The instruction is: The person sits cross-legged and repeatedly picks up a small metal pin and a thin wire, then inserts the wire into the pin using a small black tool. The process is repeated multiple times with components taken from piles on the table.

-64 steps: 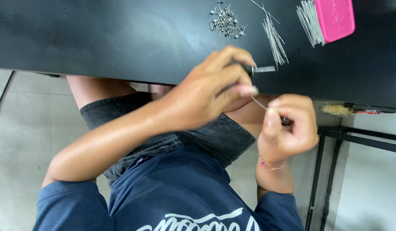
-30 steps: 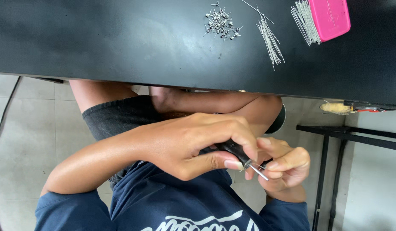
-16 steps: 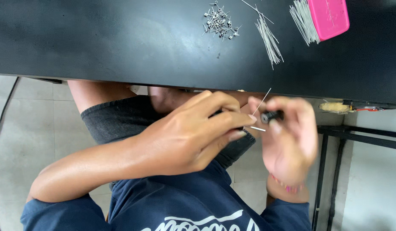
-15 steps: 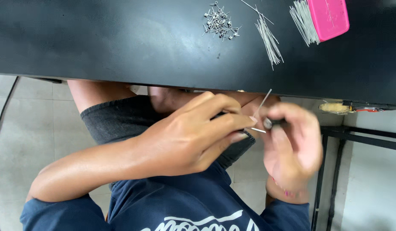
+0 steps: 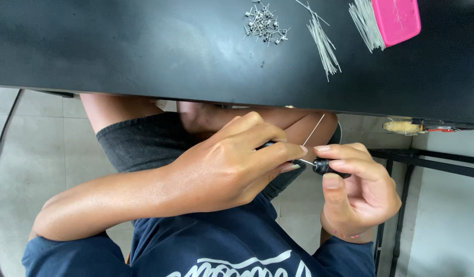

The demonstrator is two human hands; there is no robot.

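**Two hands bend a thin wire on a little black tool**

Head camera: The left hand [image 5: 227,164] and the right hand [image 5: 357,192] meet in front of the person's lap, just under the edge of the black table [image 5: 119,51]. The right hand pinches a small black tool [image 5: 326,166] between thumb and first finger. The left hand is curled, and its fingertips pinch a thin wire [image 5: 313,131] right at the tip of the tool. The loose end of the wire sticks up toward the table edge.

To do this well, I think the tool should be held very still and the wire kept tight against the tip. The fingers should stay close to the tip, so the thin wire does not slip or kink. Slow, small moves look best here.

On the table there is a little pile of small metal bits [image 5: 263,23]. Beside it lies a bundle of straight wires [image 5: 324,46]. More straight wires poke out from under a pink box [image 5: 396,20] near the far corner.

Below the table is a pale tiled floor [image 5: 37,154]. A dark cable [image 5: 5,133] hangs at one side, and a black metal frame [image 5: 431,164] stands at the other.
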